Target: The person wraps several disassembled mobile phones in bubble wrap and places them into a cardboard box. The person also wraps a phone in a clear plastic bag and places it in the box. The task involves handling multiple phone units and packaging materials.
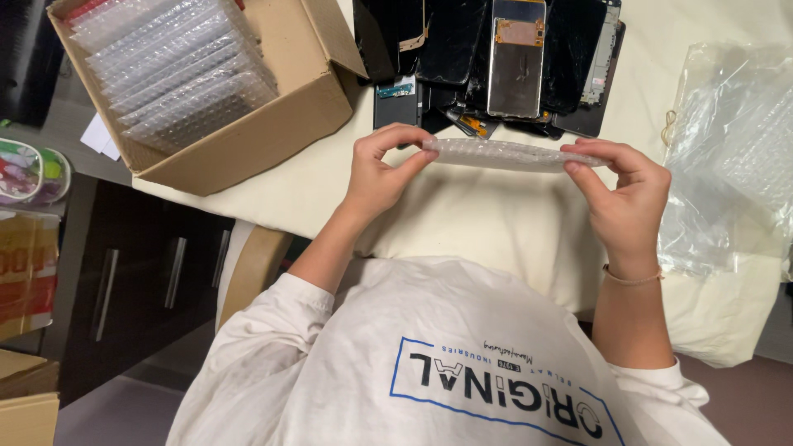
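Carefully, I pinched the flat bubble-wrapped packet (512, 154) by its ends, left hand (382, 169) and right hand (624, 194) keeping it level above the desk (462, 215), nearer me than the phone screens (496, 58), right of the cardboard box (281, 107).

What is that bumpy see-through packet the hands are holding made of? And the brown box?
The packet, held at its ends by the left hand and right hand, looks like clear bubble wrap: soft plastic, shiny, covered in small round bubbles. The box looks like plain brown cardboard, dull and matte, with folded flaps. It holds more bubble-wrapped packets.
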